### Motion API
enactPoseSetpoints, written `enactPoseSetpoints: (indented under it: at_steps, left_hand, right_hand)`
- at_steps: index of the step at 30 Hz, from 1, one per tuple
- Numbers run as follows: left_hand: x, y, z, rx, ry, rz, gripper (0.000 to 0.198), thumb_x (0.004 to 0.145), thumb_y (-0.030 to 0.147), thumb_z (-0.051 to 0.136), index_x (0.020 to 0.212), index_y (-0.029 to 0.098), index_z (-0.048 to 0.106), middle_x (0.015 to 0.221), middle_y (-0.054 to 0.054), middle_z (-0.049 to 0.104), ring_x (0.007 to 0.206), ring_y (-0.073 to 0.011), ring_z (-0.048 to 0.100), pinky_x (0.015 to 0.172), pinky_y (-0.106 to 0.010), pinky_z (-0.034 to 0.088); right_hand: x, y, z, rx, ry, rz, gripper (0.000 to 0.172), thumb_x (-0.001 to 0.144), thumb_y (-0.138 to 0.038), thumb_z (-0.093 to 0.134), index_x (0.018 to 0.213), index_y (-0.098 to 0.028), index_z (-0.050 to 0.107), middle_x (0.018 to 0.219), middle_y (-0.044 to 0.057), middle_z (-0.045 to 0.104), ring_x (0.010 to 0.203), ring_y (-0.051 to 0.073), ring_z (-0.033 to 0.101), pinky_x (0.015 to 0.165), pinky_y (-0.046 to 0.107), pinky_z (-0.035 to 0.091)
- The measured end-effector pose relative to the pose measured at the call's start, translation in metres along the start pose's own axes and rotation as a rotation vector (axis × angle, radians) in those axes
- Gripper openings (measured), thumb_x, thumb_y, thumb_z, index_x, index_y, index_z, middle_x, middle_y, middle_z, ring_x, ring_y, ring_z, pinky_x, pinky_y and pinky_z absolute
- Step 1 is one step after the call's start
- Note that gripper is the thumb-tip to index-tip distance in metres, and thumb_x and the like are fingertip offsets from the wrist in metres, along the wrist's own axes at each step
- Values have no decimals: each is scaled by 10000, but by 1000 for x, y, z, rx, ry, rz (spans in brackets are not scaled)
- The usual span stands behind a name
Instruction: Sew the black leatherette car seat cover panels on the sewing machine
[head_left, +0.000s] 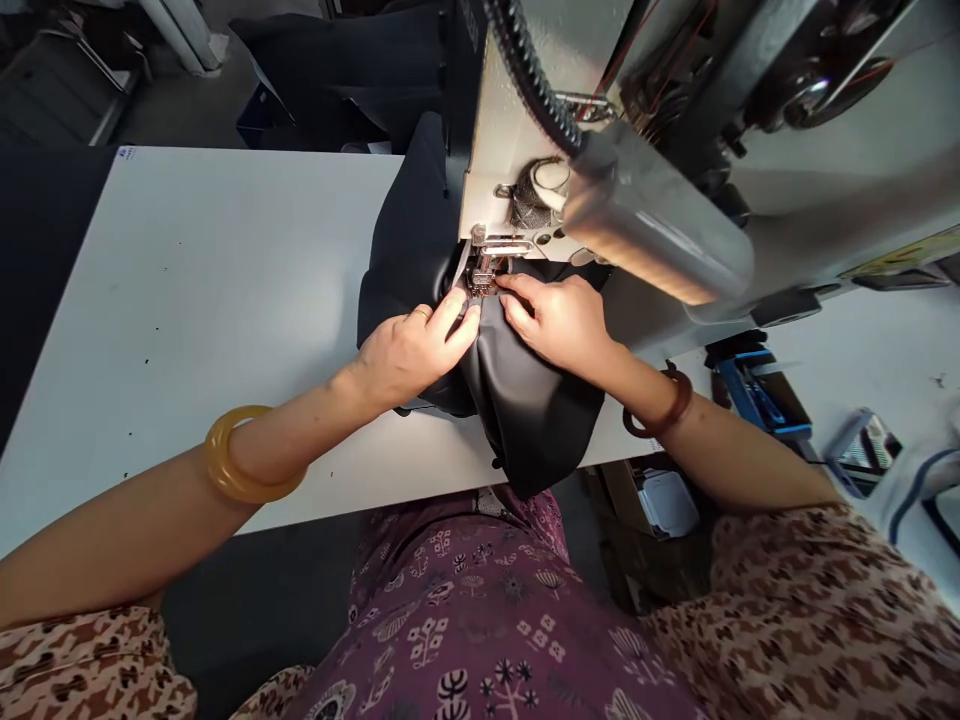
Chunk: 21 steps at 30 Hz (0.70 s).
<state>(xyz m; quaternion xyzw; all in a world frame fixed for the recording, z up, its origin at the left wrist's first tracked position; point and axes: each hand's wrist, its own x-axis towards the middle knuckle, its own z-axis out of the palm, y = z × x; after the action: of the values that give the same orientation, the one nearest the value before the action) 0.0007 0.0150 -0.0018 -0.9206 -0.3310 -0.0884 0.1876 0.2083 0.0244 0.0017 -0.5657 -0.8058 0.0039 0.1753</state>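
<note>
A black, leather-like fabric (525, 400) lies bunched under the presser foot (483, 275) of a sewing machine (502, 130), part of it drooping over the table's front edge. My left hand (412, 355) pinches the fabric just left of the presser foot, thumb and forefinger close to the needle area. From the right, my right hand (562, 318) grips the same fabric, its forefinger reaching beside the foot. A narrow pale strip (461, 265) rises by the left fingertips. The exact stitching spot is small and partly hidden by my fingers.
The white table (225, 250) extends to the left. A lit grey lamp (652, 215) on a ribbed black cable juts out above my right hand. To the right sits a blue box of tools (765, 395). Dark material (352, 60) hangs beyond the table's far edge.
</note>
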Motion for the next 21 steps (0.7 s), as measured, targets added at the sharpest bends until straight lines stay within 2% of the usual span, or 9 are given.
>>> enactPoseSetpoints:
  at_steps: [3, 7, 15, 21]
  left_hand:
    - [1, 0, -2, 35, -31, -14, 463, 851, 101, 370, 1266, 173, 563, 1297, -162, 586, 683, -195, 644, 479, -300, 454]
    - [3, -1, -5, -1, -84, -41, 503, 816, 106, 420, 1301, 175, 534, 1335, -170, 551, 725, -220, 655, 508, -322, 484]
    - [4, 1, -5, 63, -47, -39, 476, 788, 128, 444, 1248, 173, 559, 1290, -159, 582, 684, -200, 646, 480, -302, 458]
    - [4, 1, -4, 11, -64, -63, 497, 778, 112, 445, 1256, 187, 560, 1306, -168, 568, 700, -214, 651, 489, -317, 458]
  right_hand:
    - [14, 10, 1, 191, -59, -9, 365, 899, -329, 441, 1166, -173, 635, 1101, 94, 678, 1021, 251, 613, 920, 389, 465]
    - [26, 20, 1, 368, -152, 32, 364, 877, -353, 487, 1170, -195, 633, 1181, 72, 647, 1082, 255, 598, 971, 431, 463]
    - [36, 24, 1, 474, -221, 36, 353, 850, -382, 553, 1163, -236, 631, 1199, 47, 633, 1128, 266, 578, 999, 484, 453]
    - [38, 22, -2, 500, -254, 35, 340, 853, -342, 539, 1160, -231, 636, 1189, 41, 632, 1115, 255, 582, 992, 493, 454]
